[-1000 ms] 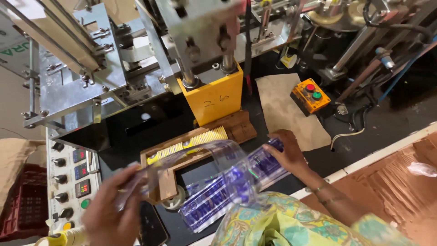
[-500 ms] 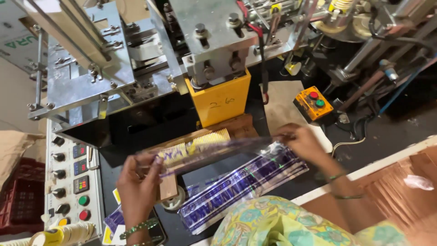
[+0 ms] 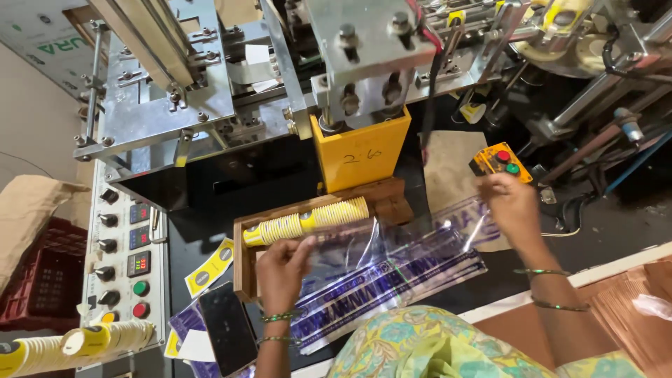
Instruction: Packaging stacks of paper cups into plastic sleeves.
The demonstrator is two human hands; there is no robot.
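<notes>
My left hand (image 3: 282, 269) grips the open left end of a clear plastic bag (image 3: 392, 241) with purple print. My right hand (image 3: 513, 204) pinches the bag's other end, so it is stretched out flat between both hands. Just behind the bag, a stack of yellow paper cups (image 3: 308, 221) lies on its side in a wooden tray (image 3: 243, 269). More flat printed bags (image 3: 381, 290) lie underneath on the black table.
A metal machine with a yellow block (image 3: 360, 155) stands behind the tray. A control panel (image 3: 126, 245) with knobs and buttons is at left, a small yellow button box (image 3: 500, 161) at right. A black phone (image 3: 229, 329) and another cup stack (image 3: 70, 344) lie near the front left.
Both hands have lifted the bag and pulled it out flatter and further right. The left hand has moved up next to the cup stack.
</notes>
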